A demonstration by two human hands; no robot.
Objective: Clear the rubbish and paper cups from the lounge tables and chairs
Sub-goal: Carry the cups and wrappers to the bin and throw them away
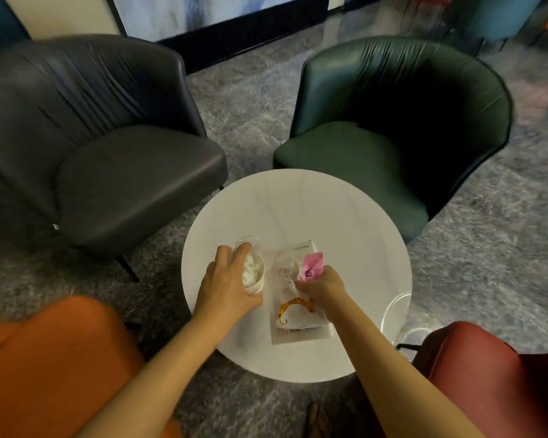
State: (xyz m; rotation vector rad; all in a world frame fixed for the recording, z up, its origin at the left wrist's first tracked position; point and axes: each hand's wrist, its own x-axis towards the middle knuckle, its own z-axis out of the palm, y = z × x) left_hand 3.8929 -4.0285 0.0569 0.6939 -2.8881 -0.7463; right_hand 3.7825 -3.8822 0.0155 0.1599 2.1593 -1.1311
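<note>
On a round white table (pixel 314 203) stands a clear plastic cup (pixel 253 270) stuffed with crumpled white tissue. My left hand (pixel 227 287) is wrapped around its side. To its right lies a flat clear wrapper with an orange print (pixel 295 314) and white paper beneath. My right hand (pixel 321 287) pinches a small pink wrapper (pixel 312 267) together with the top of the clear wrapper.
Four armchairs ring the table: grey (pixel 114 172) at far left, dark green (pixel 377 159) at far right, orange (pixel 51 368) at near left, dark red (pixel 494 384) at near right. A clear plastic bag (pixel 402 314) hangs off the table's right edge. Grey carpet lies between them.
</note>
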